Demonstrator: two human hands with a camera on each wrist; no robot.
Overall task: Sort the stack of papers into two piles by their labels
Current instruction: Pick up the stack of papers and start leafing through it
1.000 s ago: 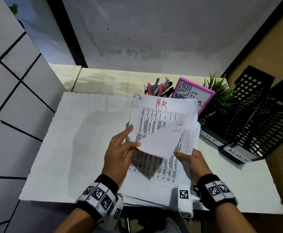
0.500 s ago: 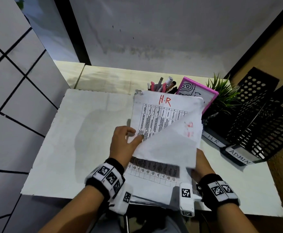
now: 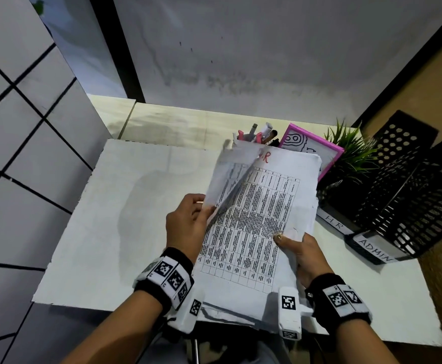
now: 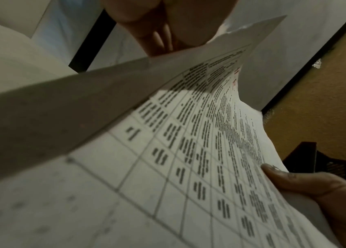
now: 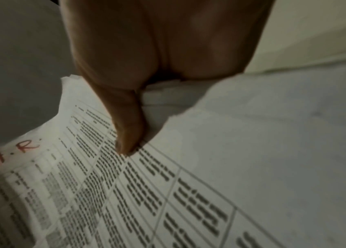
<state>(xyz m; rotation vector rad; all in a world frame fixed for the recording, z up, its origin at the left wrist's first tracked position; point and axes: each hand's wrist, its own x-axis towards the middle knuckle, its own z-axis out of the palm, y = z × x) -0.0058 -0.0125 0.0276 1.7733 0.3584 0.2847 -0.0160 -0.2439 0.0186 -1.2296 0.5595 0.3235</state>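
In the head view I hold the stack of papers (image 3: 261, 227) above the white table (image 3: 109, 232). Its top page shows a printed grid and a red "H.R" label (image 3: 265, 156). My right hand (image 3: 293, 244) grips the stack's right edge, with the thumb (image 5: 127, 134) pressed on the page. My left hand (image 3: 197, 212) pinches a loose sheet (image 3: 227, 179) at the stack's left side. That sheet is raised and seen almost edge-on. The left wrist view shows its blank back (image 4: 62, 109) standing over the grid page (image 4: 189, 167). The sheet's own label is hidden.
Two black mesh trays (image 3: 411, 200) stand at the right, tagged "HR" (image 3: 334, 223) and "ADMIN" (image 3: 374, 254). Behind the stack are a pen pot (image 3: 256, 134), a pink-framed picture (image 3: 317, 151) and a small green plant (image 3: 351, 156). A tiled wall closes the left side.
The loose sheet lay folded across the lower right of the stack; my left hand has swung it up and over to the left. The right hand keeps its grip.
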